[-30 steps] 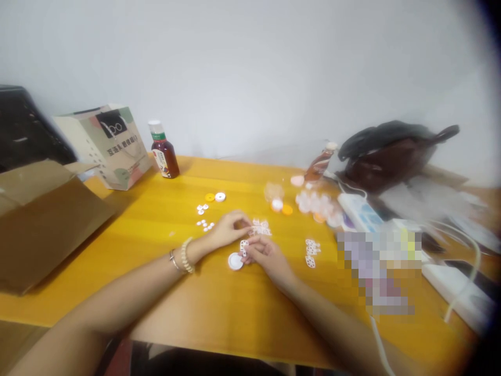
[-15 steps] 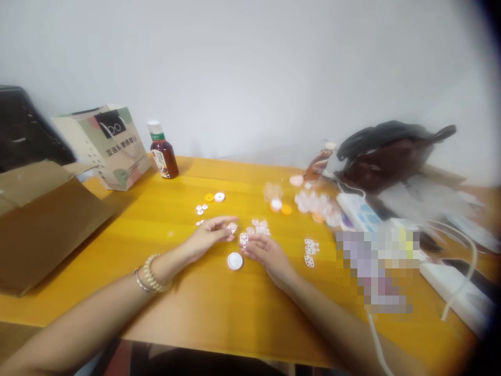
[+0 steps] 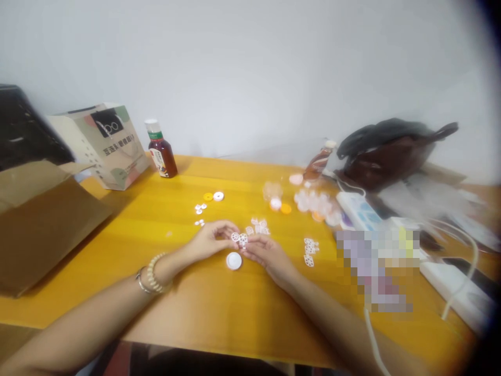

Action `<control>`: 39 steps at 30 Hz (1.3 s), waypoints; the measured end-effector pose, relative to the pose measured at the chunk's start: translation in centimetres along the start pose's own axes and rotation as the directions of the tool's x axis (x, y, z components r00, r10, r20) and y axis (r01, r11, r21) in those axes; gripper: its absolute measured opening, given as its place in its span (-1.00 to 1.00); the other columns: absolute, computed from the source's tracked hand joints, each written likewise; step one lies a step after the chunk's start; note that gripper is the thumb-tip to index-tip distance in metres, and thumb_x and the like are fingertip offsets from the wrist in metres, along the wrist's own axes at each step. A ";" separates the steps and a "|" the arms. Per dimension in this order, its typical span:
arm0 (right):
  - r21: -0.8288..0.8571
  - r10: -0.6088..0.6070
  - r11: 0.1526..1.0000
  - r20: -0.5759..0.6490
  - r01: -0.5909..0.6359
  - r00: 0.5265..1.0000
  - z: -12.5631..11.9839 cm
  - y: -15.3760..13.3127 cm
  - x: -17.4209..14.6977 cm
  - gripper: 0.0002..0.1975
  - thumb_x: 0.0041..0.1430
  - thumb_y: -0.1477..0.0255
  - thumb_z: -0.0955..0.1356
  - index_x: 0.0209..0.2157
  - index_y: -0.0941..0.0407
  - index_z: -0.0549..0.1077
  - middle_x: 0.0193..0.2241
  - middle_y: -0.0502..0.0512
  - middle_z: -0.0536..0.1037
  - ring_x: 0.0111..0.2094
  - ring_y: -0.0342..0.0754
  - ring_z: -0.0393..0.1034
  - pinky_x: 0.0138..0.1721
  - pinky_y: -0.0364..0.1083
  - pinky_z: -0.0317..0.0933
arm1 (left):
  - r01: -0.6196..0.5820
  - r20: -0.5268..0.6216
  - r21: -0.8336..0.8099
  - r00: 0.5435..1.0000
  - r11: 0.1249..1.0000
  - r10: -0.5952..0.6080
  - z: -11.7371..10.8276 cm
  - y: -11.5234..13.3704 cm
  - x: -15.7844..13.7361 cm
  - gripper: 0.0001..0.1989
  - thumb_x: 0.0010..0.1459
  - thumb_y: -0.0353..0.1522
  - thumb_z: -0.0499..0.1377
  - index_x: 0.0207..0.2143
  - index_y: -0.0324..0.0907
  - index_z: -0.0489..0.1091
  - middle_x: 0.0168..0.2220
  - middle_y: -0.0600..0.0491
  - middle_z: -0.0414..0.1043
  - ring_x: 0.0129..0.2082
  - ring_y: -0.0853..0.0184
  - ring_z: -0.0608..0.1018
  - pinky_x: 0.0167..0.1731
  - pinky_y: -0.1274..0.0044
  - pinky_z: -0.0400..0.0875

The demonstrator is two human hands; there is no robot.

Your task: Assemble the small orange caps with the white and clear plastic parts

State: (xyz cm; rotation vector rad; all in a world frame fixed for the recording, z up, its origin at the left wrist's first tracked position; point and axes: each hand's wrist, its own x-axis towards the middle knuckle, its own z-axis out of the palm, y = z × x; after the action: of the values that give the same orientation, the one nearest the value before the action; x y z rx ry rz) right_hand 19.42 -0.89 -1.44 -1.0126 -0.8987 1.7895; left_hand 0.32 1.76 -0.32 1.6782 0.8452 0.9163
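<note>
My left hand [image 3: 216, 238] pinches a small white openwork plastic piece [image 3: 235, 237], rounded with cut-out holes. From the other side, my right hand [image 3: 266, 251] grips a second white openwork piece [image 3: 243, 240]. The two pieces meet or overlap between my fingertips; whether they are joined I cannot tell. Just below them on the table lies a round white disc [image 3: 234, 260] with a raised rim. Behind my right hand is a loose group of similar white cut-out pieces [image 3: 260, 226]. Another small stack of cut-out pieces [image 3: 309, 252] lies to the right.
Small white round parts [image 3: 199, 209], a yellow ring [image 3: 207, 197] and a white ring [image 3: 218, 196] lie back left. A red-brown bottle [image 3: 162, 151], paper bag [image 3: 113, 149] and cardboard box [image 3: 50, 224] stand left. Clear round parts [image 3: 317, 201], power strips [image 3: 358, 209] and cables are right.
My left hand has moved slightly right and down, bringing its white piece up against the one in my right hand. The right hand stays nearly in place.
</note>
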 end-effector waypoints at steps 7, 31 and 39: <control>0.007 0.024 1.000 0.055 -0.024 0.998 0.1 -0.3 -0.2 -0.78 -0.21 0.41 0.49 -0.45 0.14 0.45 -0.47 -0.04 0.56 -0.40 -0.19 0.47 -0.18 -0.15 0.33 | -0.291 0.035 0.247 0.956 0.924 0.292 0.6 0.3 0.3 -0.79 0.00 -0.36 0.23 -0.25 -0.18 0.41 -0.25 -0.01 0.34 -0.20 0.32 0.41 -0.13 0.45 0.27; -0.057 -0.004 0.998 0.019 0.005 1.000 0.5 -0.6 -0.5 -0.78 -0.19 0.36 0.47 -0.46 0.16 0.46 -0.47 0.02 0.56 -0.41 -0.16 0.47 -0.14 -0.10 0.32 | -0.138 0.024 0.158 0.990 0.978 0.136 0.4 0.2 0.4 -0.77 0.05 -0.34 0.19 -0.20 -0.17 0.42 -0.21 -0.03 0.39 -0.19 0.31 0.43 -0.14 0.45 0.30; -0.062 -0.017 0.998 0.016 0.018 1.000 0.7 -0.5 -0.5 -0.78 -0.17 0.36 0.47 -0.44 0.17 0.48 -0.47 0.01 0.56 -0.41 -0.17 0.46 -0.14 -0.12 0.32 | 0.050 -0.052 0.023 0.997 0.998 -0.049 1.0 -0.4 0.5 -0.81 0.03 -0.30 0.20 -0.34 -0.26 0.43 -0.35 0.00 0.49 -0.34 0.36 0.50 -0.28 0.52 0.38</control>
State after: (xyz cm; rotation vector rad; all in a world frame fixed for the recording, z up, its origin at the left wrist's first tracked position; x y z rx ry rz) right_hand 19.15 -1.29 -0.60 -1.0281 -0.9748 1.7670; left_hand 1.38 1.88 -0.79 1.6531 0.9322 0.9222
